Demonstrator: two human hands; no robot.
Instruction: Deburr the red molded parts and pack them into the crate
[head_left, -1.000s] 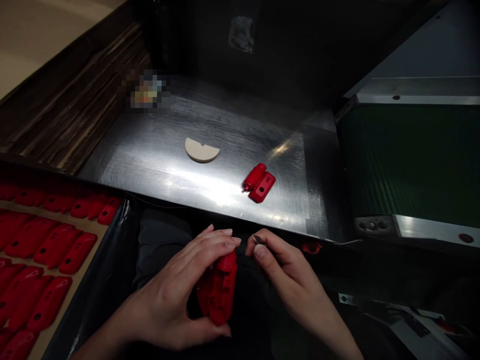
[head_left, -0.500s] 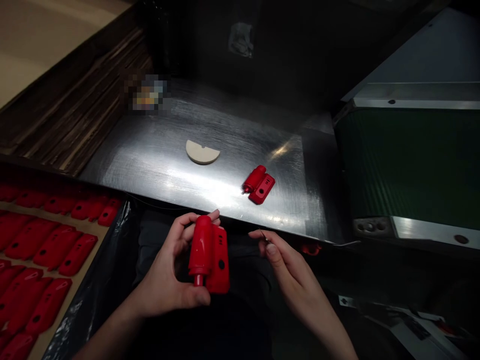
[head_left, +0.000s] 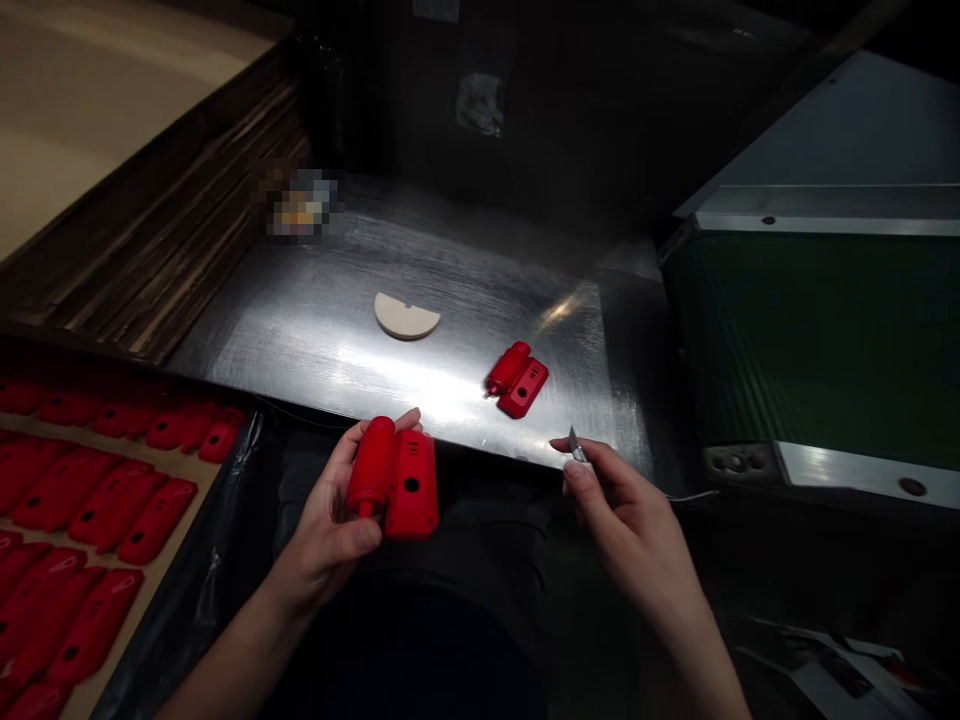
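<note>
My left hand point(head_left: 330, 520) is closed around a red plastic housing point(head_left: 412, 484), which has a rounded barrel on one side and a flat panel with a round black hole and small slots on the other. In my right hand point(head_left: 619, 495) a small craft knife point(head_left: 576, 446) is pinched between thumb and fingers, its pointed blade facing up and away from me. The knife and the housing are apart. A second red housing point(head_left: 516, 380) of the same shape lies on the metal table point(head_left: 480, 270), beyond my hands.
A half-round beige disc point(head_left: 406, 317) lies on the table. Rows of red parts point(head_left: 94, 505) sit on cardboard at the left. Stacked brown sheets point(head_left: 157, 210) stand at the back left. A green conveyor belt point(head_left: 825, 340) with metal rails is at the right.
My left hand has shifted left and slightly up, turning the housing a little. My right hand has moved right, away from it, and the knife blade now shows clearly.
</note>
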